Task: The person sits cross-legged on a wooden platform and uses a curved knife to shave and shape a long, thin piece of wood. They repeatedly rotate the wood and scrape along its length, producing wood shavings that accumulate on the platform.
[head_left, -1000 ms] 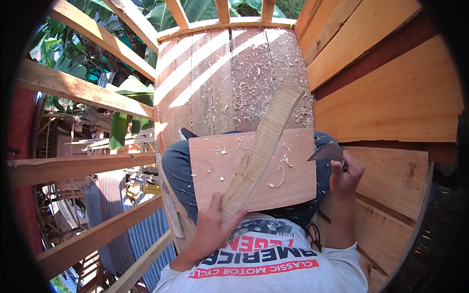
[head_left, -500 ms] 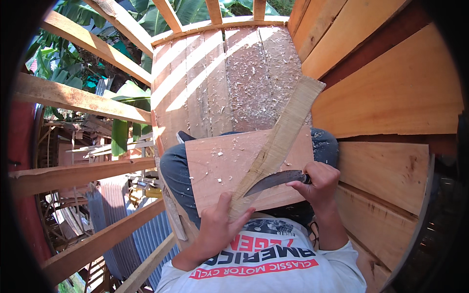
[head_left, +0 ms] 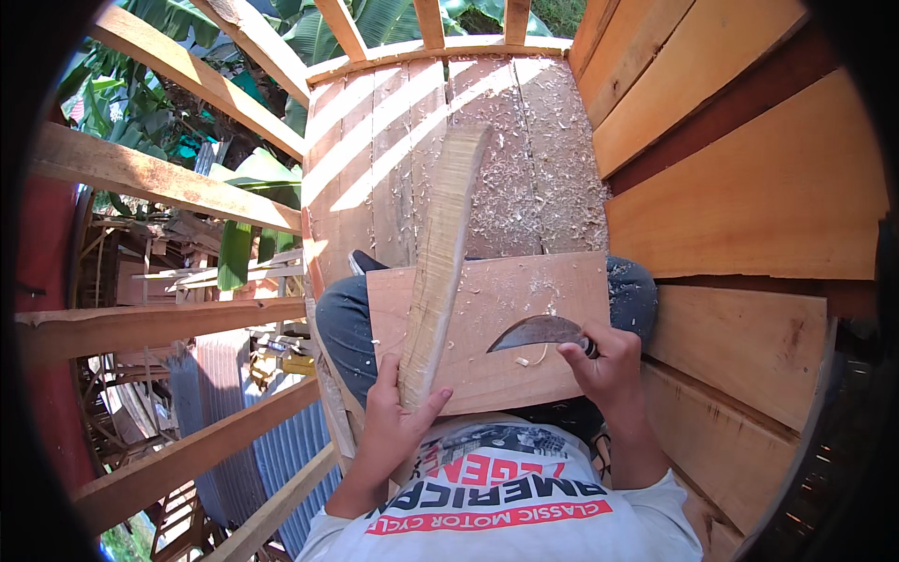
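My left hand (head_left: 398, 421) is closed around the near end of a long pale wooden strip (head_left: 440, 253). The strip points away from me, leaning a little right at its far end. In my right hand (head_left: 609, 361) is the handle of a knife with a broad curved dark blade (head_left: 534, 332). The blade points left, apart from the strip, over a flat rectangular board (head_left: 496, 290) that lies across my lap. Small wood chips and a curled shaving (head_left: 534, 358) are on the board near the blade.
Beyond my crossed legs, shavings (head_left: 562, 178) litter the plank floor (head_left: 389, 187). A wall of wooden boards (head_left: 740, 178) rises on the right. On the left are spaced wooden rails (head_left: 159, 323), with corrugated sheets (head_left: 290, 450) and banana leaves (head_left: 318, 33) outside.
The strip has swung left to stand more upright and turned to show its edge. The knife blade has come off the strip, and a curled shaving now lies on the board.
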A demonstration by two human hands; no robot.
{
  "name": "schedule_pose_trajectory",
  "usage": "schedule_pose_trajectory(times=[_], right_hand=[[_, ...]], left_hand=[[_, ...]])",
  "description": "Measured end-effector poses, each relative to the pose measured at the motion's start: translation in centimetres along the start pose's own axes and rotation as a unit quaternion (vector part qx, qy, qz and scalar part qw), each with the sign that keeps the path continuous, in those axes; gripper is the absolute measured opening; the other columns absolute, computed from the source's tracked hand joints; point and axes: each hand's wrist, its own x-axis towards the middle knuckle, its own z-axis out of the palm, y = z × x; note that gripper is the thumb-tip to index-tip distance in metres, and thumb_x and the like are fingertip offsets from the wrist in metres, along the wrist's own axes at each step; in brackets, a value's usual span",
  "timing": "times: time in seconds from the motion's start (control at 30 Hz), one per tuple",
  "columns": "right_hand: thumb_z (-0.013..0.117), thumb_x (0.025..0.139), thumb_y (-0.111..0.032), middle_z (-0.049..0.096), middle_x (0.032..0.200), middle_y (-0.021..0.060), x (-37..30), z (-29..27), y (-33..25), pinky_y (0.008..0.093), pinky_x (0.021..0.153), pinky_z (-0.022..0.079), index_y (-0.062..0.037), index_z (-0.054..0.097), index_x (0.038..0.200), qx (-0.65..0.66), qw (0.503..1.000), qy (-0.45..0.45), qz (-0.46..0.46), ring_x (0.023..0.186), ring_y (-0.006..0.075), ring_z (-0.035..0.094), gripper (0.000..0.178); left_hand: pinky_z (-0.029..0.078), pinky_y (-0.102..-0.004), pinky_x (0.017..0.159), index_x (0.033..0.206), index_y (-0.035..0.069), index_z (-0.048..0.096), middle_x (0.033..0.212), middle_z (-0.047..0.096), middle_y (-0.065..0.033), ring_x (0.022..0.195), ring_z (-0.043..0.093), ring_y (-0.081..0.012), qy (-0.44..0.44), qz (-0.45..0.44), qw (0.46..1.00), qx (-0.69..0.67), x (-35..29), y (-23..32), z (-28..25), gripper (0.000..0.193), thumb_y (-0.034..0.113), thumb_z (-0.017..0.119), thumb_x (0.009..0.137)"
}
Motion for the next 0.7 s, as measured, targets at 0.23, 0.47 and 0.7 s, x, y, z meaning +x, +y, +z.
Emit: schedule_pose_trajectory(times=[0.23,0.47,0.7], right_hand=[[0.069,0.086,-0.041,0.044,0.051,0.0111,-1.2,3.9,-2.2,0.0352,0.043,0.034,0.0002,0.054,0.065,0.205,0.976,-0.077,-0.017,0.042,0.0202,0.047,0.049],[0.064,0.093,-0.032,0.045,0.054,0.0024,-2.8,0.9,-1.2,0.0227,0.037,0.033,-0.0051,0.046,0.067,0.569,0.801,-0.149,0.111,0.043,0.0104,0.045,0.042],[0.064,0.093,-0.031,0.056,0.071,0.0108,-3.4,-0.8,-1.0,0.0281,0.031,0.04,-0.0016,0.048,0.076,0.581,0.789,0.035,0.198,0.044,0.016,0.053,0.038]], left_hand=[[0.045,-0.0218,0.044,0.103,0.01,0.041,0.067,0.046,0.0009,0.051,0.049,-0.0073,-0.009,0.064,0.926,-0.371,5.5,2.8,-1.0,0.034,0.023,0.069,0.09],[0.045,-0.0368,0.079,0.102,0.013,0.04,0.076,0.045,-0.0027,0.078,0.051,-0.0162,0.105,0.188,0.761,-0.612,8.5,4.3,1.9,0.021,0.027,0.053,0.095],[0.037,-0.0433,0.102,0.114,0.01,0.037,0.103,0.052,-0.0155,0.108,0.051,-0.0266,0.009,0.212,0.704,-0.678,7.6,4.2,5.1,0.03,0.016,0.044,0.085]])
